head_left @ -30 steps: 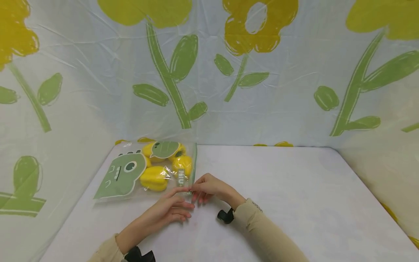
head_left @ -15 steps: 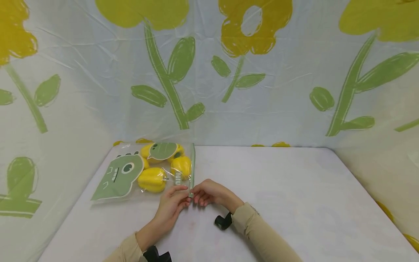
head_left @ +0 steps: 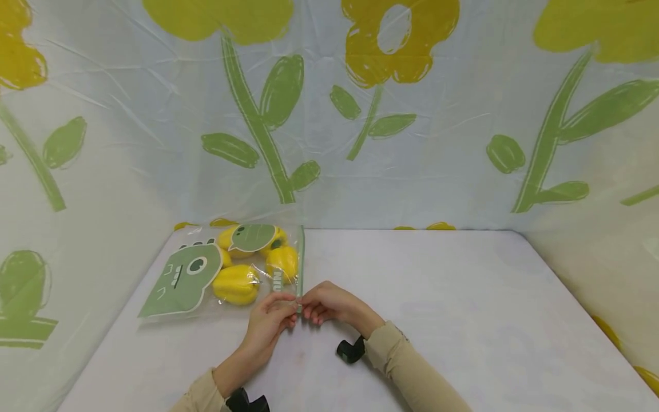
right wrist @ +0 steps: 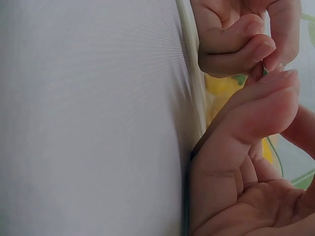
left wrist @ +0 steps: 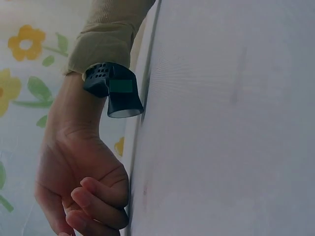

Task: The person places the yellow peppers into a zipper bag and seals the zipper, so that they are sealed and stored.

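Note:
A clear zip bag point(head_left: 181, 283) with a green dinosaur print lies at the back left in the head view. Several yellow bell peppers point(head_left: 235, 285) show through its plastic. The green zip edge point(head_left: 301, 257) runs along the bag's right side. At the front end of that edge, my left hand point(head_left: 261, 331) pinches the corner between thumb and fingers. My right hand point(head_left: 334, 303) meets it from the right, thumb and forefinger pinching the same end. In the left wrist view the right hand point(left wrist: 86, 182) has its other fingers curled. Fingertips of both hands nearly meet in the right wrist view, partly hiding the bag.
The bag lies on a white table point(head_left: 437, 303). A cloth point(head_left: 437, 189) printed with yellow flowers and green leaves rises behind it and along both sides. Each wrist wears a dark camera; the right one point(head_left: 351, 350) hangs close over the table.
My left hand has turned and moved in from loosely spread fingers to a pinch on the bag's corner. The right hand has shifted slightly nearer the body and keeps its pinch.

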Motion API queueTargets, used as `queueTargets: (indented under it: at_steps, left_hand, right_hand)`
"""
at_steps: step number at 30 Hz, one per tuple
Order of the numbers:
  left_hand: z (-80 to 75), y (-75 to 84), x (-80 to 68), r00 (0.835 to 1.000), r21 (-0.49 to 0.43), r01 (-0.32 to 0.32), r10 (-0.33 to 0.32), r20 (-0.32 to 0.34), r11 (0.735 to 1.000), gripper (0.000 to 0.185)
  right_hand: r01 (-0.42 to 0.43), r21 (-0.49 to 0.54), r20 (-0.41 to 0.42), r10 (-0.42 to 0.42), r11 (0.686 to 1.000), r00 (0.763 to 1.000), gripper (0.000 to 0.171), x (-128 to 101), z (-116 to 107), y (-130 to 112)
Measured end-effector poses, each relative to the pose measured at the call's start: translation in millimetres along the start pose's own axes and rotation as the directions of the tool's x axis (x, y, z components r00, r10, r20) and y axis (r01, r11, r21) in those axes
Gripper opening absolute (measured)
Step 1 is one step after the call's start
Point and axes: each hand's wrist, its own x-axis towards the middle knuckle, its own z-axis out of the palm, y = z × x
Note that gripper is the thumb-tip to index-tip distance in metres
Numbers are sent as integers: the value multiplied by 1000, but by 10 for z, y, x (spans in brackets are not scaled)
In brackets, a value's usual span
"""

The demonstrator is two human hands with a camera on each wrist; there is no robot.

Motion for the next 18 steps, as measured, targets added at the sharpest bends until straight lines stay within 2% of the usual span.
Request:
queueTargets:
  at_steps: [6,12,18]
  left_hand:
    - [15,28,-13,1000,29,1,-1,-17,1000,21]
    - [20,57,-23,999,59,13,-11,-35,998,32]
    - [16,84,-9,998,60,10,-6,-55,998,33]
  right_hand:
    - [38,10,-34,-38,999,999,20,28,8,-30]
    - [38,-5,-135,-38,999,990,21,167,-21,-90]
    - [39,-24,-225,-43,999,973,23,344,-54,-190]
